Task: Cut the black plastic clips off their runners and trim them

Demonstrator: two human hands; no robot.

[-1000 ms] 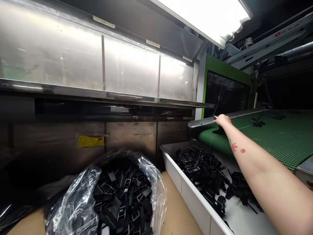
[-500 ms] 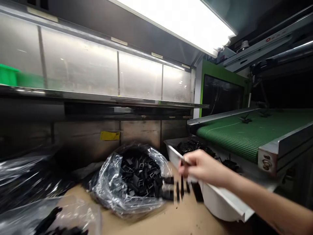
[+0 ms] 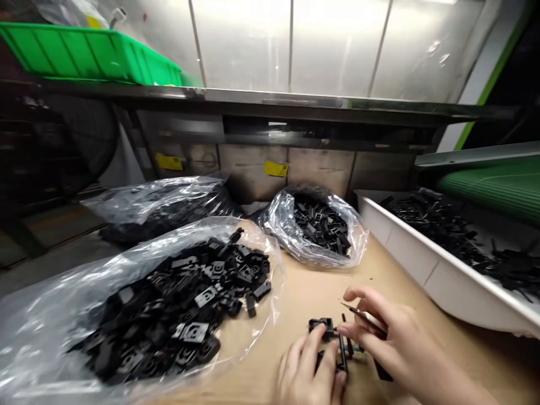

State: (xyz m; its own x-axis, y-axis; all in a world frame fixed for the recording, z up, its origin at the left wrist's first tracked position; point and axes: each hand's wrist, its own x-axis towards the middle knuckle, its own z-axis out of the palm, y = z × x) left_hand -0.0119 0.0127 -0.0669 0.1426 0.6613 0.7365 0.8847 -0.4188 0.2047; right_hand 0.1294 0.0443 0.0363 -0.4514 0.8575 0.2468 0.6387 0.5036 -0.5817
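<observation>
Item: black plastic part [image 3: 333,343], a small moulded cluster on thin stems. Location: low on the tan bench [image 3: 312,287], between both hands, just right of the nearest open bag.

Left hand [image 3: 310,371]: fingers curled narrow around the lower end of the part, pinning it against the bench.

Right hand [image 3: 392,343]: fingers closed on a slim metal tool [image 3: 358,313], seemingly a small cutter or blade, its tip pointing left over the part; forefinger and thumb also touch the stems.

Surroundings:
- Large clear bag [image 3: 139,315] of loose black pieces, mouth open toward the hands, several pieces lying at its lip.
- Second clear bag [image 3: 316,225] of frame-like black pieces, further back.
- Third bag [image 3: 156,205], closed over, at the back left.
- White tray [image 3: 426,264] of black parts along the right edge, under a green belt [image 3: 498,185].
- Green bin [image 3: 93,53] on the shelf above.

Risks, as judged:
- The tool tip sits close to the left fingers; a slip off the hard plastic could nick them.
- The thin stems could snap unevenly and spoil a piece.
- A freed piece may spring away among the loose ones at the bag lip and get mixed.
- The hands cover much of the part, so the point of contact cannot be told.
</observation>
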